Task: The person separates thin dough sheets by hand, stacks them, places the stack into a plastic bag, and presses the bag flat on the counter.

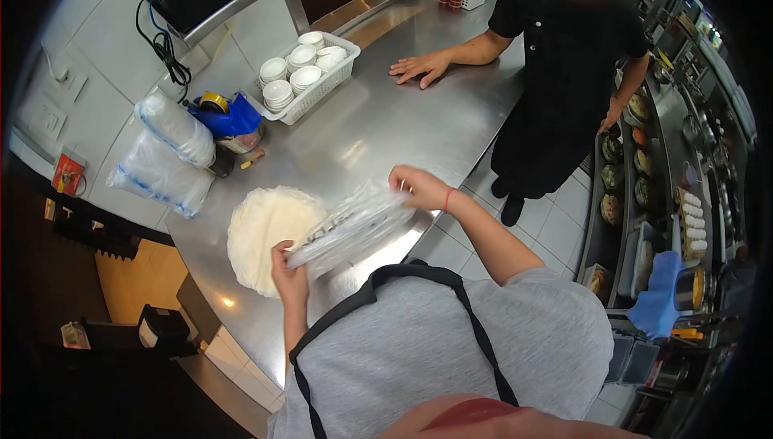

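Note:
Between my two hands stretches a clear plastic bag (358,228), crinkled and slanting over the front of the steel counter. My left hand (287,272) pinches its lower left end, fingers closed. At the upper right end, my right hand (420,188) grips the plastic with bent fingers; a red band circles that wrist. A stack of round, pale flatbreads (262,234) lies flat on the counter just left of the bag, and the bag overlaps its right edge in this view.
Along the wall stand wrapped plastic packs (165,177), a blue tape dispenser (233,121) and a white basket (322,85) of small cups. Across the steel counter (362,129), a person in black (555,77) rests one hand on it. Food containers (636,157) line the right side.

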The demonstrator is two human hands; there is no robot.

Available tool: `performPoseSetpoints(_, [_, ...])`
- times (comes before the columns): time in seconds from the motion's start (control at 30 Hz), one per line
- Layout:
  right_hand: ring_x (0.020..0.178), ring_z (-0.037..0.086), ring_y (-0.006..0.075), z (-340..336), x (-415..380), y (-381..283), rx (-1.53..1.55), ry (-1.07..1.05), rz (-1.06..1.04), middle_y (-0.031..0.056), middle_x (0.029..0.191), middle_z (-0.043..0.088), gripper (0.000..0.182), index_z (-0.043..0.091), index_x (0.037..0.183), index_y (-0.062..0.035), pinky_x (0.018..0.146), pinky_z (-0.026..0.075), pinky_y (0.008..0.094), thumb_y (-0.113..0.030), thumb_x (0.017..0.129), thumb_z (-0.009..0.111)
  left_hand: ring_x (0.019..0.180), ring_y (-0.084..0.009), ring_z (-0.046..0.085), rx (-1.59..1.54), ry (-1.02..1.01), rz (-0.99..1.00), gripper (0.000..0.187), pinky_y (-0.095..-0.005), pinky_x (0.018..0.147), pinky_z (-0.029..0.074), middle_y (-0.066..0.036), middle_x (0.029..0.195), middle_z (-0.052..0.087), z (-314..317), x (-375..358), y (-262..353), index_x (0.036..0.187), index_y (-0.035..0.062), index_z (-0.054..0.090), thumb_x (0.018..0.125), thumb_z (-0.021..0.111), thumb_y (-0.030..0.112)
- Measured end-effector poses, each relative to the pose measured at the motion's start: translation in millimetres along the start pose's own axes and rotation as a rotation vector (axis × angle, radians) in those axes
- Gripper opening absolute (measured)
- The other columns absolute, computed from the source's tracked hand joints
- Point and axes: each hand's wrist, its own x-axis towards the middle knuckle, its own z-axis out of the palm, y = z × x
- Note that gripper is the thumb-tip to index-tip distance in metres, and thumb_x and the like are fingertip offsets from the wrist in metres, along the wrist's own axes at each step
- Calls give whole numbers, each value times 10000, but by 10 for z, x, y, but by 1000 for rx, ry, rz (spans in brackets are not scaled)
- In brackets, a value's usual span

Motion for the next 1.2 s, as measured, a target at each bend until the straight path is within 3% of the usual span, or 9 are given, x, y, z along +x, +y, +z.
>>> performPoseSetpoints(0.07, [744,502,181,144,-52,-40,-1,-166,61,60,846,493,296,480,873,-72,664,438,293,11,625,620,703,-160,447,525,138,137,389,-264,659,388,-55,817,455,-216,-34,-95,924,20,523,591,408,-145])
performPoseSetpoints(0.17, [762,503,174,551,-86,159,-14,-410,38,54,852,489,285,479,880,-72,670,440,294,-6,642,622,766,-291,487,695,201,168,416,-335,699,419,-113,856,491,-369,-160,-144,899,24,543,556,388,-153])
performPoseSetpoints(0.23, [716,502,180,796,-86,364,-49,-30,-104,68,827,490,252,479,838,-62,663,439,301,11,625,594,946,-351,492,738,136,176,469,-381,802,413,-147,979,496,-436,-268,-119,980,34,529,560,406,-136])
performPoseSetpoints(0.5, [669,477,158,483,238,200,65,1,163,50,859,479,325,492,867,-57,628,429,266,-2,600,669,950,-218,515,-107,-188,-254,448,-302,822,405,-67,1064,498,-441,-456,267,1161,57,481,728,567,-21])
performPoseSetpoints(0.6, [874,492,289,500,333,-473,-289,308,-401,101,925,522,355,523,898,-59,771,426,330,-70,605,723,982,-203,513,5,-188,-158,418,-297,870,388,-68,1071,522,-317,-394,247,1161,51,494,753,560,-5])
performPoseSetpoints(0.67, [854,521,267,597,294,-763,-170,277,-607,110,900,531,337,523,900,-43,755,432,341,-71,626,717,1029,-184,496,170,-161,52,372,-294,925,355,-77,1069,553,-204,-297,217,1132,44,520,763,539,1])
performPoseSetpoints(0.8, [809,557,270,1013,192,-910,-55,-289,-391,95,867,555,100,547,866,-62,699,447,346,-144,813,569,1052,-171,447,-42,-243,-96,437,-282,918,346,-62,1108,495,-48,-206,205,1177,57,483,749,517,-21])
performPoseSetpoints(0.9, [799,553,305,1260,243,-541,-29,-108,-370,112,844,543,111,549,834,-62,710,446,380,-170,823,529,1052,-159,425,-40,-298,48,465,-269,915,337,-66,1126,464,64,-128,69,1203,44,447,749,508,-31])
performPoseSetpoints(1.2, [784,574,301,1419,145,-314,-140,-486,-501,114,842,561,110,580,840,-73,672,460,406,-134,750,571,947,-103,472,-203,-284,-73,352,-210,780,385,-40,1140,447,188,-232,355,1119,43,476,780,501,-47])
